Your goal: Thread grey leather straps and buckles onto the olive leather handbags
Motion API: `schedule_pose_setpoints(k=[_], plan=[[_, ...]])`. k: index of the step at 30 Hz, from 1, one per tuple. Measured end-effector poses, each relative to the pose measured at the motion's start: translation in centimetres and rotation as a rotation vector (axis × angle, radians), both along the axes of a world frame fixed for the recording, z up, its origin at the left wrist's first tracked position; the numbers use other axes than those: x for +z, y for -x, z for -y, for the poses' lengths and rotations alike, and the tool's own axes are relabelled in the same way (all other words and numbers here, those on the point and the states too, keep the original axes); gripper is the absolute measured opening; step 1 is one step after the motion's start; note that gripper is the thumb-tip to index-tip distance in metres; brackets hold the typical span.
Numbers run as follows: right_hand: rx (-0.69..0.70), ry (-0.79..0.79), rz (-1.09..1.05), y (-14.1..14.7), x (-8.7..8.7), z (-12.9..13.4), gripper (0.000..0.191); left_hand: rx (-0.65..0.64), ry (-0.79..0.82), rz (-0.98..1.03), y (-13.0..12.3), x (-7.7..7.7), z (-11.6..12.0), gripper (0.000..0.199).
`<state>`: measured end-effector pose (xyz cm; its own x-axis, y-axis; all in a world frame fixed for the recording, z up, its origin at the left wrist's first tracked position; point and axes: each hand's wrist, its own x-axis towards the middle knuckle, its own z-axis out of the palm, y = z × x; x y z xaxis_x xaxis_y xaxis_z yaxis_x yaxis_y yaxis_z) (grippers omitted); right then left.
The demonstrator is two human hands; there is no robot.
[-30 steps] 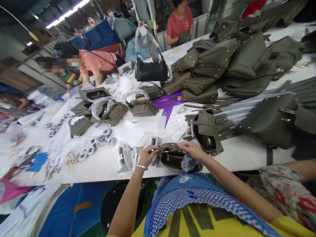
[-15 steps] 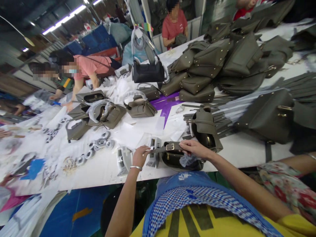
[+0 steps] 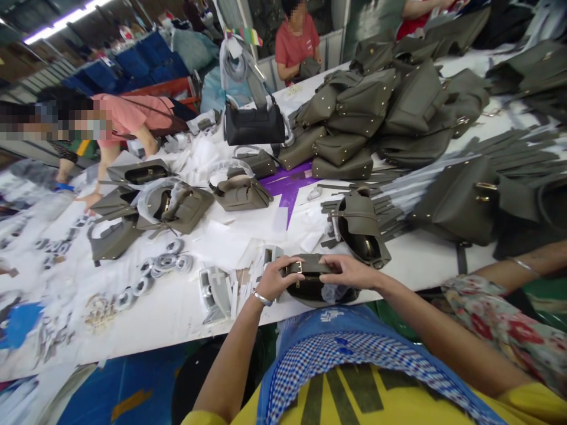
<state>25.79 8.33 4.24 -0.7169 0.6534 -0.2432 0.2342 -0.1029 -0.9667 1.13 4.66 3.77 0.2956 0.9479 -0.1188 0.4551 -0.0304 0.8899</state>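
A small olive-green handbag (image 3: 310, 293) lies at the table's front edge, close to my apron, its mouth facing up with clear plastic wrap inside. Across its top runs a strap (image 3: 314, 267) of the same colour with a gold buckle (image 3: 300, 267). My left hand (image 3: 277, 278) grips the strap at the buckle end, fingers closed round it. At the strap's other end my right hand (image 3: 348, 272) is closed on it, thumb and fingers pinching. Just behind to the right stands another olive handbag (image 3: 361, 221) with its opening showing.
Olive bags are piled (image 3: 367, 112) at the back right, beside a hanging black bag (image 3: 256, 125). Wrapped bags (image 3: 177, 206), rolls of grey strip (image 3: 163, 265) and a grey tape dispenser (image 3: 215, 289) lie leftward. A co-worker's arm (image 3: 518, 265) is at right.
My left hand has moved right along the strap to the buckle, closer to my right hand. The strap now lies lower over the bag. The view has turned slightly.
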Motion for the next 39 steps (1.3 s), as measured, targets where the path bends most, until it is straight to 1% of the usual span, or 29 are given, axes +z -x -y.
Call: schedule_pose_setpoints(k=[2,3,5,6,8,11,13,14,15,16,18,19,20,21,22,23,25,26,28,30,33,36,39], plan=[[-0.085,-0.126,0.069,-0.2,0.7,-0.9,0.034,0.011,0.059,0.036,0.1,-0.2,-0.1,0.032],[-0.104,-0.215,0.095,-0.2,1.4,-1.5,0.032,0.022,0.081,0.055,0.2,-0.2,-0.2,0.032],[-0.118,-0.413,0.118,-0.2,3.3,-2.8,0.028,0.058,0.089,0.102,0.2,0.2,-0.4,0.031],[-0.13,-0.504,0.117,-0.1,4.5,-3.4,0.026,0.089,0.076,0.137,0.1,0.8,-0.5,0.03],[-0.182,-0.645,0.092,0.4,6.8,-4.4,0.024,0.168,0.045,0.235,-0.1,2.3,-0.4,0.028],[-0.252,-0.773,0.028,1.4,9.7,-5.3,0.023,0.237,0.04,0.44,-0.9,5.4,0.5,0.023],[-0.251,-0.821,-0.017,2.1,11.0,-5.7,0.02,0.256,0.068,0.579,-1.8,7.1,1.4,0.021],[-0.239,-0.841,-0.029,2.4,11.4,-5.9,0.019,0.28,0.086,0.634,-2.4,7.6,1.8,0.021],[-0.236,-0.861,-0.032,2.7,11.6,-6.0,0.019,0.318,0.106,0.676,-3.0,7.9,2.0,0.021],[-0.263,-0.882,-0.022,2.9,11.6,-6.0,0.02,0.366,0.123,0.707,-3.5,7.9,2.1,0.021],[-0.394,-0.913,0.03,3.2,11.1,-5.5,0.025,0.477,0.154,0.748,-4.4,7.2,1.9,0.023],[-0.469,-0.904,0.062,3.2,10.5,-4.9,0.025,0.528,0.171,0.772,-4.7,6.6,1.5,0.025],[-0.515,-0.868,0.095,3.2,9.8,-4.1,0.025,0.568,0.191,0.802,-4.8,6.0,1.1,0.027],[-0.513,-0.804,0.127,3.3,8.8,-3.1,0.023,0.594,0.214,0.839,-4.8,5.3,0.7,0.03],[-0.46,-0.718,0.155,3.4,7.7,-2.0,0.022,0.604,0.242,0.88,-4.7,4.8,0.3,0.032],[-0.375,-0.623,0.18,3.5,6.5,-0.9,0.021,0.601,0.269,0.922,-4.5,4.3,-0.2,0.034],[-0.22,-0.466,0.225,4.1,4.1,1.3,0.021,0.562,0.31,0.979,-4.2,3.7,-0.9,0.035],[-0.181,-0.422,0.244,4.5,3.0,2.1,0.02,0.539,0.323,0.988,-4.1,3.5,-1.2,0.035],[-0.192,-0.407,0.288,5.2,1.4,3.2,0.02,0.5,0.345,0.984,-4.0,3.3,-1.8,0.033],[-0.252,-0.456,0.338,5.8,0.6,3.5,0.021,0.468,0.367,0.977,-4.1,3.3,-2.4,0.033],[-0.294,-0.515,0.351,6.4,0.3,3.2,0.021,0.4,0.36,0.97,-4.0,3.4,-2.8,0.035],[-0.357,-0.454,0.291,6.8,0.2,2.9,0.024,0.296,0.284,0.899,-3.4,3.1,-2.7,0.038],[-0.432,-0.343,0.272,7.0,-0.4,3.1,0.027,0.206,0.145,0.688,-2.3,1.7,-1.8,0.037]])
